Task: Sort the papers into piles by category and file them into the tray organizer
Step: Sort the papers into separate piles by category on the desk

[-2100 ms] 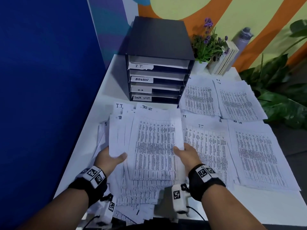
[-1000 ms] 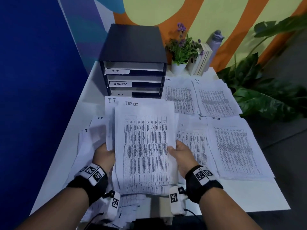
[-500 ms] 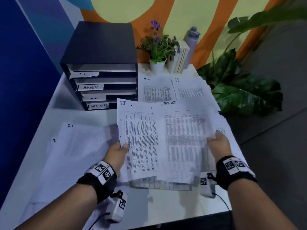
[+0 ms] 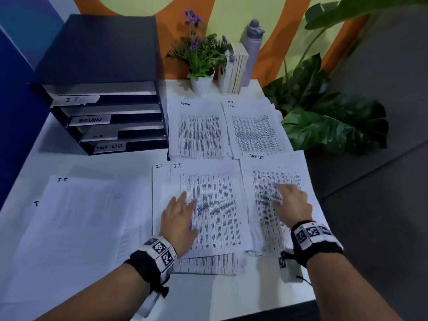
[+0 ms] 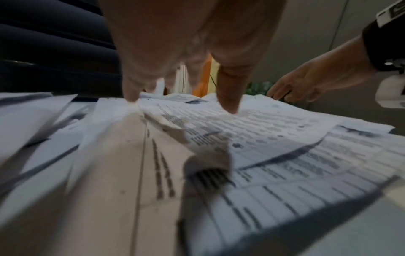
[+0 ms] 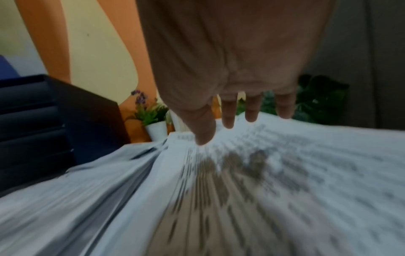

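Observation:
A black tray organizer [image 4: 104,89] stands at the back left, its trays labelled I.T., ADMIN, H.R. and TASK LIST. Printed papers lie in piles: ADMIN [image 4: 196,128], H.R. [image 4: 252,128], I.T. [image 4: 215,205] and TASK LIST [image 4: 273,181]. My left hand [image 4: 178,216] lies flat with straight fingers on the I.T. pile [image 5: 252,131]. On the TASK LIST pile [image 6: 285,173] my right hand [image 4: 291,202] hovers or rests with fingers spread and holds nothing. An unsorted heap of sheets [image 4: 69,228] covers the table's left front.
A small potted plant with purple flowers [image 4: 200,56], a row of books [image 4: 234,68] and a lilac bottle [image 4: 253,42] stand at the table's back edge. Large green leaves [image 4: 324,121] sit beyond the right edge. A blue wall lies to the left.
The sheets held up in both hands have been laid down: one onto the I.T. pile, one onto the TASK LIST pile. Both hands have let go and now lie open over the piles.

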